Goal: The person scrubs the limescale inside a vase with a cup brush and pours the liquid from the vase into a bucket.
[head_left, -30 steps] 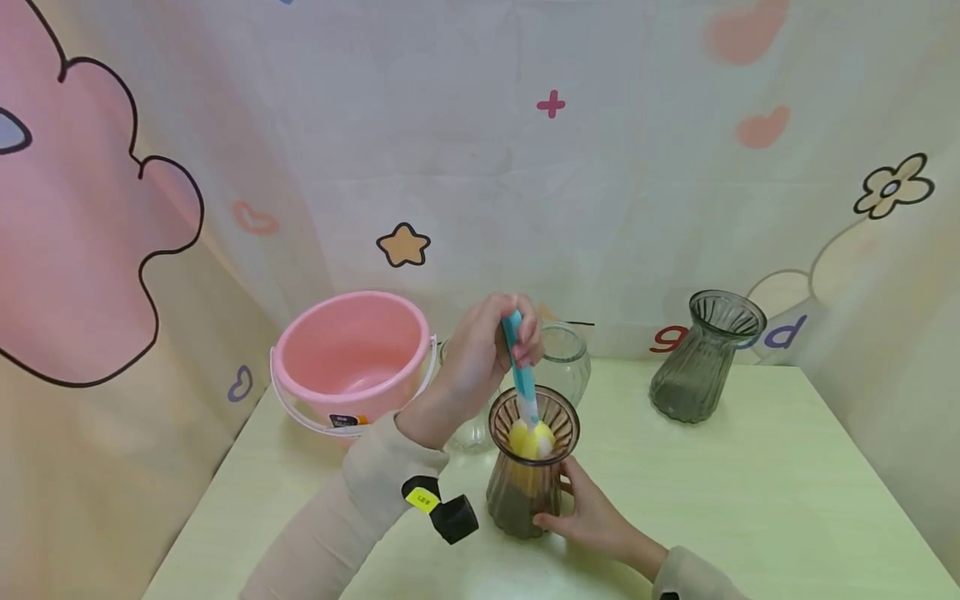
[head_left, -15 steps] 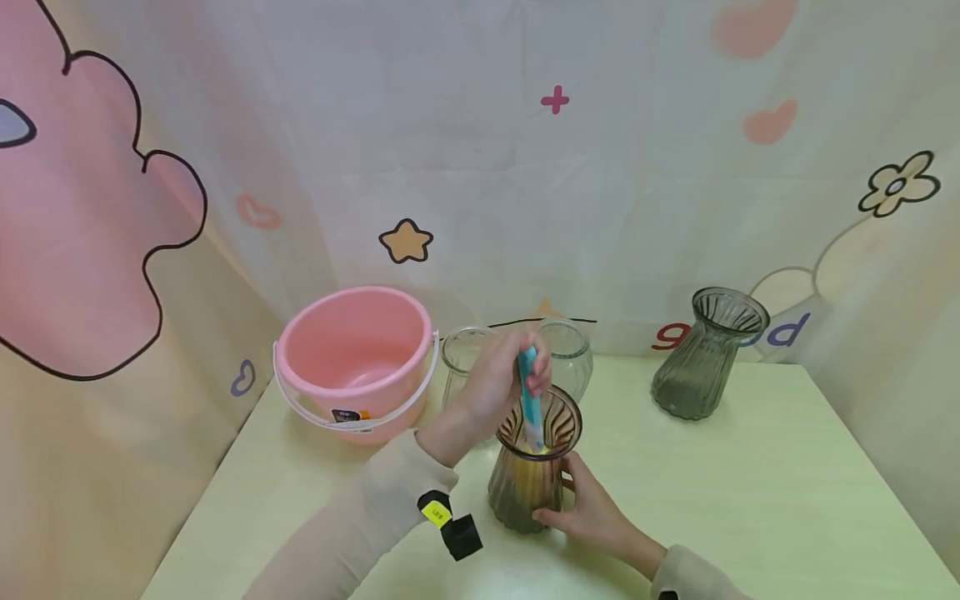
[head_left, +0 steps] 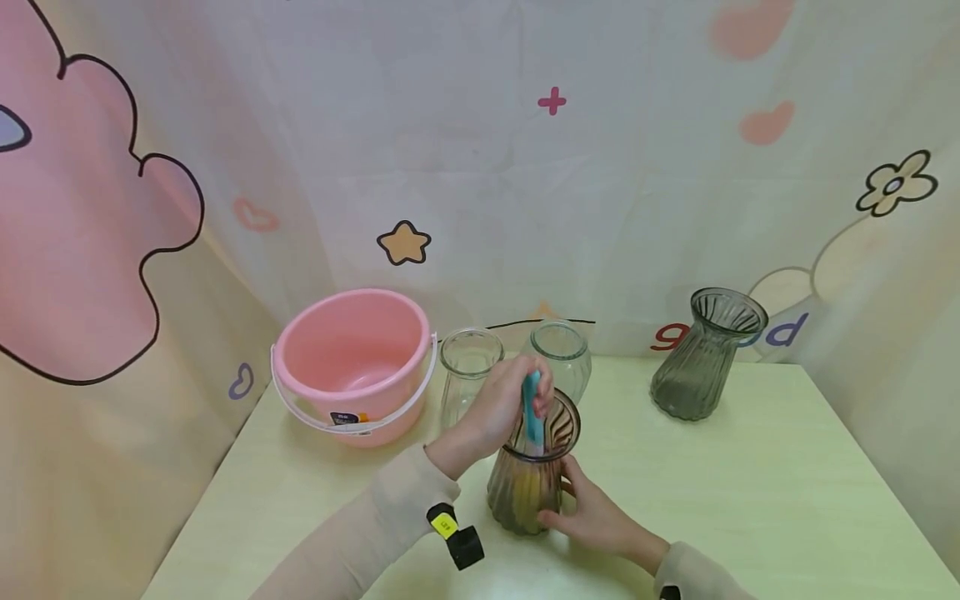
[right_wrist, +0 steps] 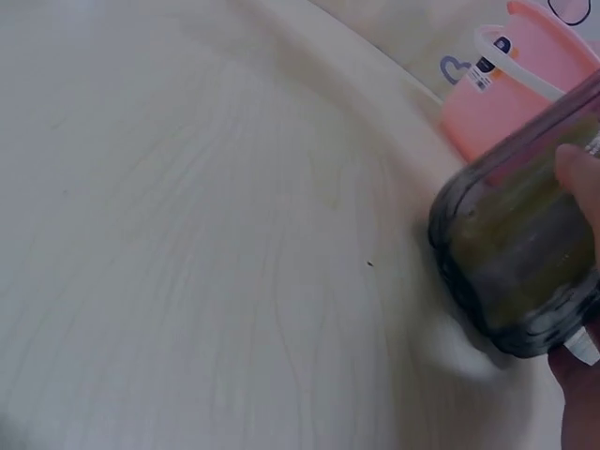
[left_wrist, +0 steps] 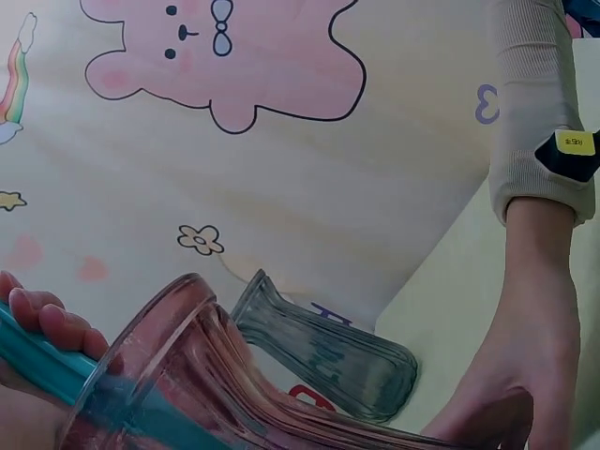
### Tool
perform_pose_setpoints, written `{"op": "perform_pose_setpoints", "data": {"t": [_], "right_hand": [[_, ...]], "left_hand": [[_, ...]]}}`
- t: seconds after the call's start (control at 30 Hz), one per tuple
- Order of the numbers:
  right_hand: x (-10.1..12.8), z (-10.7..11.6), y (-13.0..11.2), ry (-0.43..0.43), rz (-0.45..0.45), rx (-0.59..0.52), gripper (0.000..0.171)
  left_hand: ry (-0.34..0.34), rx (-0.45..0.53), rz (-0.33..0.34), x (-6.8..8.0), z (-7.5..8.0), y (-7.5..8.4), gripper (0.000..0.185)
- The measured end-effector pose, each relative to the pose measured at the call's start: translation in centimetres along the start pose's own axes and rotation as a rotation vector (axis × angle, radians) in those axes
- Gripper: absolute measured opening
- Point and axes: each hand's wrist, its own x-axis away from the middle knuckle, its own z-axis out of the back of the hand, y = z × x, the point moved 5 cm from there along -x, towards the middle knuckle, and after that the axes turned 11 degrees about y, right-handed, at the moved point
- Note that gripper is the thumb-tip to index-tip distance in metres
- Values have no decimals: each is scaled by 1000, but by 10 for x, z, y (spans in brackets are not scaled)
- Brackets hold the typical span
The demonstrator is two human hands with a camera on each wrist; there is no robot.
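Looks like a staged home corner, not a real kitchen: pale table [head_left: 750, 500] boxed in by cartoon-printed curtains [head_left: 525, 167] behind and beside it, with pink bucket [head_left: 352, 367] and glass vases [head_left: 705, 354] near the curtain.

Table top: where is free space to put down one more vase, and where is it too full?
Bare table lies between the brown vase and the grey vase, and along the near left edge. Crowded: the back left, with pink bucket and two clear vases.
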Motion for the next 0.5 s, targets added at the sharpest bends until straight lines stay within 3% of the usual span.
{"op": "perform_pose_setpoints", "data": {"t": [0.13,0.3,0.5], "right_hand": [[0,1,1,-58,17,-26,82],[1,2,2,-34,44,-4,78],[1,2,1,8,19,-9,78]], "left_hand": [[15,21,-7,1,0,1,31],[36,57,-7,4,-3,5,33],[-1,53,-35,2,-9,38,35]]}}
